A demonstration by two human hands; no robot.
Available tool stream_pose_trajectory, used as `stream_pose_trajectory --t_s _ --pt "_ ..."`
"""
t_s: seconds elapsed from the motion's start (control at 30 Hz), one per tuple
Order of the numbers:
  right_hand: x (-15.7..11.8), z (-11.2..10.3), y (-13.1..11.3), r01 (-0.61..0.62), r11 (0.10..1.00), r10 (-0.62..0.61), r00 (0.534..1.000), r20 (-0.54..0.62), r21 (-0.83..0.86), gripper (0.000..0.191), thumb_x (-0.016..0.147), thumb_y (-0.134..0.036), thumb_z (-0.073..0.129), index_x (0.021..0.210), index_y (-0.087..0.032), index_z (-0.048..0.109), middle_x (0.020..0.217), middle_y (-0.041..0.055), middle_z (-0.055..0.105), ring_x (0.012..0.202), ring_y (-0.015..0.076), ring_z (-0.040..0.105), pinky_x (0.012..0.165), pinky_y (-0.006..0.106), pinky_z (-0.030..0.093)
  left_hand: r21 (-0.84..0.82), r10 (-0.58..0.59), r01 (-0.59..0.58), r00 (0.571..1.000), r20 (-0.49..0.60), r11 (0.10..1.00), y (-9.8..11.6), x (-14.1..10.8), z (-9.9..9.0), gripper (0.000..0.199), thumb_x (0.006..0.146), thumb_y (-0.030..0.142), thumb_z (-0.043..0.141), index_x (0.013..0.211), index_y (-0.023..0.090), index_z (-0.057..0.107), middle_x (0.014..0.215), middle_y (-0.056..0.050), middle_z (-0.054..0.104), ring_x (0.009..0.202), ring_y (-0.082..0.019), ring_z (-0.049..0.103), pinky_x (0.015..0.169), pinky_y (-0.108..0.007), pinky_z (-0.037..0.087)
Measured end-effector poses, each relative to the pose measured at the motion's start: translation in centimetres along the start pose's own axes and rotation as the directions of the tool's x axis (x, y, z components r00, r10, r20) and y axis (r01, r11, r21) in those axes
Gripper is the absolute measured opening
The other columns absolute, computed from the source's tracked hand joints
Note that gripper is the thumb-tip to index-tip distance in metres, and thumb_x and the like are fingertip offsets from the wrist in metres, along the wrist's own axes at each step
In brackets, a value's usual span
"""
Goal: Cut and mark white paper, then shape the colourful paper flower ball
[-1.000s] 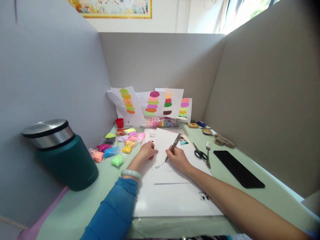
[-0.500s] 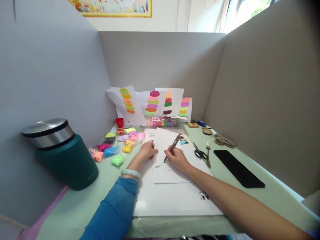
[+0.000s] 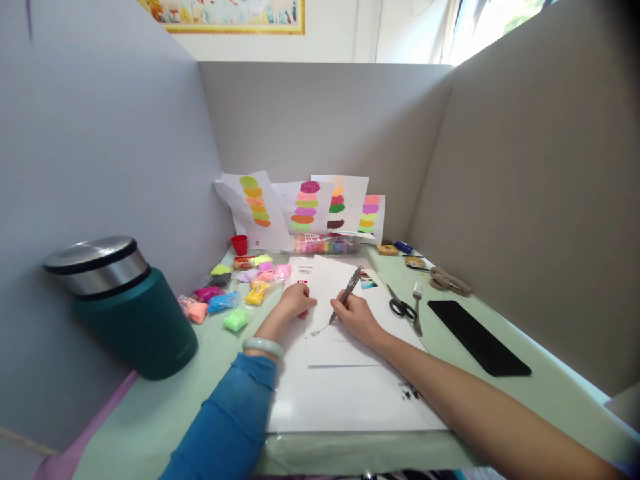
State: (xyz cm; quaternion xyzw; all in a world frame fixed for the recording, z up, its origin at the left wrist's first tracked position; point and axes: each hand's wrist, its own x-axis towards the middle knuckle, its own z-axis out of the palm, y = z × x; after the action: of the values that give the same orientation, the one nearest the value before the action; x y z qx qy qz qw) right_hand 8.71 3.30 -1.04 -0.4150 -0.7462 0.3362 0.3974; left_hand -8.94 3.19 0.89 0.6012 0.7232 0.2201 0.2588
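Observation:
A dark pen (image 3: pixel 352 285) is held by my right hand (image 3: pixel 357 317), its tip down on a white sheet of paper (image 3: pixel 323 347). Small dark marks and a thin line show on the paper left of the tip. My left hand (image 3: pixel 298 301) rests on the sheet's left edge, its fingers curled together; whether anything is under them is hidden. Beneath the sheet lies a larger white board (image 3: pixel 320 407) with dark spots near my right forearm.
Left are a green flask (image 3: pixel 140 327), colourful clay packets (image 3: pixel 236 320) and a red cup (image 3: pixel 239 245). Scissors (image 3: pixel 401 308), a fork (image 3: pixel 417 307), a black phone-like slab (image 3: pixel 477 338) and rope (image 3: pixel 450 281) lie right. Painted sheets (image 3: pixel 255 210) stand behind, before grey partitions.
The pen tip and my right hand have shifted very slightly to the right, and the thin line reaches to the tip. My left hand stays in place.

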Motion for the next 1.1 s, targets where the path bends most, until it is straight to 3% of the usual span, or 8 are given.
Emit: stream_pose_trajectory --t_s 1.1 --pt "-0.29 -0.01 -0.26 0.018 0.998 -0.022 0.996 0.085 0.052 0.023 0.08 -0.032 0.049 0.062 -0.018 0.049 0.054 -0.0042 0.049 0.053 0.012 0.046 0.057 0.024 0.035 -0.006 0.022 -0.022 1.0 -0.005 1.0 -0.04 -0.14 -0.05 0.01 0.069 0.023 0.058 0.071 0.019 0.05 0.043 0.004 0.05 0.045 -0.013 0.054 0.045 -0.02 0.035"
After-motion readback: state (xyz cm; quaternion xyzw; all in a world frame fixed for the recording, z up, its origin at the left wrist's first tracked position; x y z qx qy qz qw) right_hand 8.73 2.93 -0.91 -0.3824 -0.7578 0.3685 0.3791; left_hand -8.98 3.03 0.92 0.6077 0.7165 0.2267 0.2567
